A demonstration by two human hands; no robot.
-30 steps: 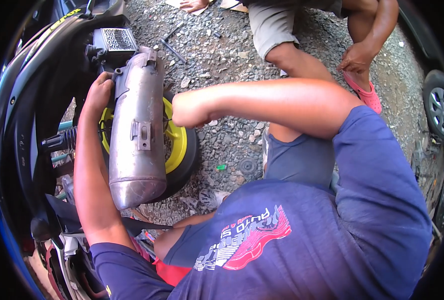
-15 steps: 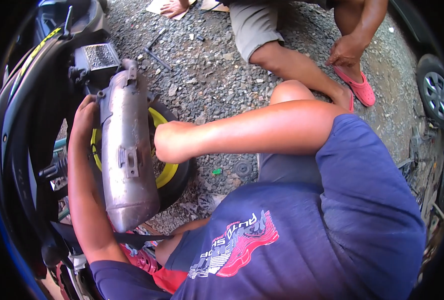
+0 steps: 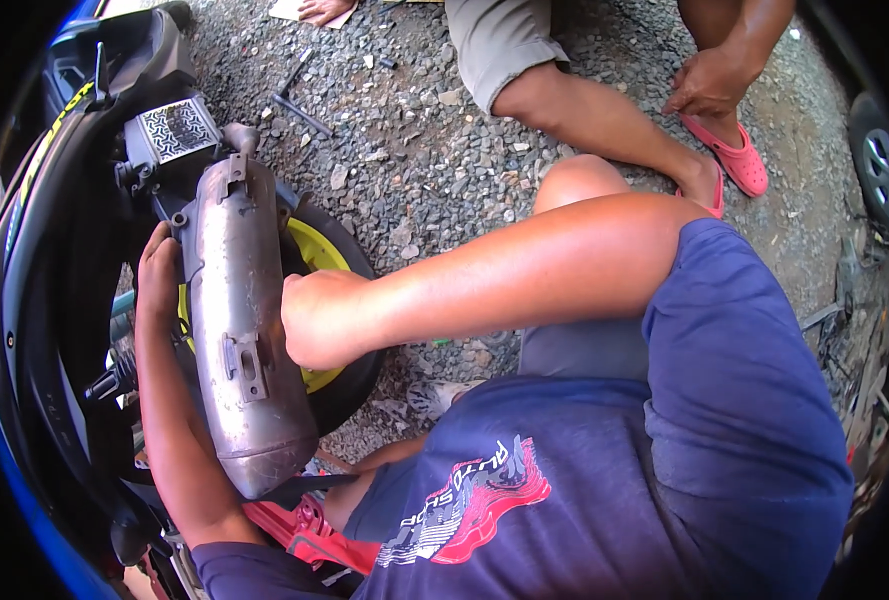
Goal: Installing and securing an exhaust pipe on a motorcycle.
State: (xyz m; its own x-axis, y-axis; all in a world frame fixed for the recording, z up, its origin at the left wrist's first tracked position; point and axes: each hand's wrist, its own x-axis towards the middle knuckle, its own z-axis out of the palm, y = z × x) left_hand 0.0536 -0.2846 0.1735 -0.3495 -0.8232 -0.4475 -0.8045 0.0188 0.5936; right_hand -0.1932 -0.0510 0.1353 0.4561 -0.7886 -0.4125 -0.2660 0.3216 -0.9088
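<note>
The right hand (image 3: 326, 318) is curled at the near side of the muffler (image 3: 226, 260); its fingers are hidden, so I cannot tell what it grips. The muffler slants beside the yellow-rimmed wheel (image 3: 356, 385), partly covering it. The left hand (image 3: 159, 270) bends its fingers at the muffler's other side, its grip unclear. Beyond lie a patterned cover (image 3: 174, 130), then a tool (image 3: 304, 116) on gravel (image 3: 399, 165).
</note>
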